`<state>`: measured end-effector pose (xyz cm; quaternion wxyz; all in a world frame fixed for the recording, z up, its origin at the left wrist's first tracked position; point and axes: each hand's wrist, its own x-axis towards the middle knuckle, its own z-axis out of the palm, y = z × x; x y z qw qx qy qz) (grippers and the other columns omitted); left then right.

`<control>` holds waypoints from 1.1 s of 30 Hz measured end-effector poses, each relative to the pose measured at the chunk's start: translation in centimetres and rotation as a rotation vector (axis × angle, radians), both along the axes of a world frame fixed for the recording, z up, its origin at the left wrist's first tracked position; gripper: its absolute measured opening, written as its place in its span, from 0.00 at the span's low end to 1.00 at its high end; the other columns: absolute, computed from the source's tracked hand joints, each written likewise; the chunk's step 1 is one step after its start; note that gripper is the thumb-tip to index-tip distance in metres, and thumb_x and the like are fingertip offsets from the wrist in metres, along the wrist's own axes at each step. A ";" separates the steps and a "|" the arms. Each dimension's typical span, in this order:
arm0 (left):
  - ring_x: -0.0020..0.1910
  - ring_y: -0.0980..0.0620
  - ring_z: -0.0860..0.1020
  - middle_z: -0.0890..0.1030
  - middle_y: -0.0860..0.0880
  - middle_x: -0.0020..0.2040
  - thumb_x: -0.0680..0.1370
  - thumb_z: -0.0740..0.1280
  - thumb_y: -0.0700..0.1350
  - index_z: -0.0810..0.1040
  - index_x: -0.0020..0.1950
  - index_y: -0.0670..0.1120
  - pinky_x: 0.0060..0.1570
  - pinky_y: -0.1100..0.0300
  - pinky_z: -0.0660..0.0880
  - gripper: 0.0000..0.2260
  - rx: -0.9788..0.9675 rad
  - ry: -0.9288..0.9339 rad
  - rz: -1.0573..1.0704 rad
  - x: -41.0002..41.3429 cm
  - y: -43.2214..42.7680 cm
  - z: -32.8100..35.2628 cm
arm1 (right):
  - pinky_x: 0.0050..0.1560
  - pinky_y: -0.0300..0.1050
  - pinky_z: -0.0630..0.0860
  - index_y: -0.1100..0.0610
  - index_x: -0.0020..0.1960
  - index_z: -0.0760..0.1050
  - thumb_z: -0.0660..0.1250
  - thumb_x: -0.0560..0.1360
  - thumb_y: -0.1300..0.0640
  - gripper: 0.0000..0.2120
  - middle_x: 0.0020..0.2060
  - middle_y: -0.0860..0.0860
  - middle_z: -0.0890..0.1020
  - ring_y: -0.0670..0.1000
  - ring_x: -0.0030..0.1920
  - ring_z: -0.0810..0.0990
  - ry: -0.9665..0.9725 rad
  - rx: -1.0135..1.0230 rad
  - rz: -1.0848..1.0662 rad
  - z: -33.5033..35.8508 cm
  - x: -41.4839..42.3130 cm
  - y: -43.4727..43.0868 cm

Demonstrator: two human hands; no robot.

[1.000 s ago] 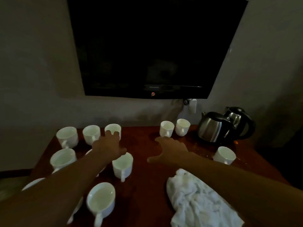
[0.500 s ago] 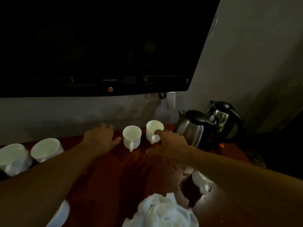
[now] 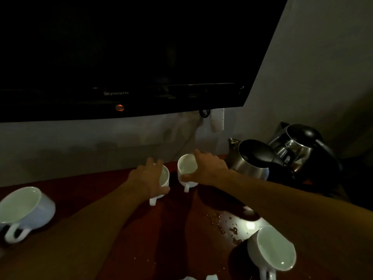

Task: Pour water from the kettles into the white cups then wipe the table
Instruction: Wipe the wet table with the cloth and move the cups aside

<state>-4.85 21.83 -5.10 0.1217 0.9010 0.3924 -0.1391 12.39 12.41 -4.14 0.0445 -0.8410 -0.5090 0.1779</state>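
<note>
Two white cups stand side by side at the back of the dark red table (image 3: 113, 182). My left hand (image 3: 147, 178) grips the left cup (image 3: 164, 176) from above, fingers curled round its rim. My right hand (image 3: 207, 168) grips the right cup (image 3: 186, 166) over its rim, thumb on the near side. Both cups hold water. Two steel kettles stand to the right: the nearer kettle (image 3: 250, 160) with a black lid, and the far kettle (image 3: 298, 146) behind it. The white cloth (image 3: 211, 277) barely shows at the bottom edge.
Another white cup (image 3: 22, 211) sits at the far left and one (image 3: 272, 249) at the near right. Water drops (image 3: 228, 225) are spilled on the table near the right cup. A black television (image 3: 121, 57) hangs on the wall just above, with a socket (image 3: 218, 120) beneath it.
Both hands have reached forward from the cups at the left to the two back cups and closed round them. The view has moved closer and to the right.
</note>
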 end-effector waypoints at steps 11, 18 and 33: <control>0.62 0.43 0.73 0.67 0.44 0.67 0.70 0.75 0.60 0.63 0.73 0.47 0.50 0.54 0.74 0.38 -0.007 -0.077 0.058 -0.8 -0.1 2.4 | 0.55 0.50 0.81 0.54 0.66 0.72 0.79 0.65 0.40 0.36 0.57 0.51 0.80 0.52 0.55 0.80 0.017 0.002 -0.009 0.3 -1.0 0.7; 0.64 0.42 0.72 0.67 0.44 0.68 0.70 0.75 0.59 0.63 0.73 0.47 0.49 0.55 0.72 0.37 0.067 -0.127 0.067 -5.6 -1.8 6.9 | 0.51 0.49 0.82 0.53 0.64 0.74 0.79 0.63 0.37 0.36 0.54 0.49 0.82 0.50 0.51 0.81 0.003 0.073 0.038 2.9 -6.0 -1.0; 0.61 0.44 0.74 0.70 0.43 0.67 0.67 0.75 0.62 0.66 0.69 0.46 0.48 0.54 0.73 0.38 0.172 -0.137 0.190 -31.6 -10.7 12.6 | 0.47 0.50 0.84 0.50 0.58 0.75 0.79 0.60 0.35 0.33 0.49 0.47 0.82 0.49 0.47 0.82 0.025 0.148 0.202 9.2 -29.9 -11.4</control>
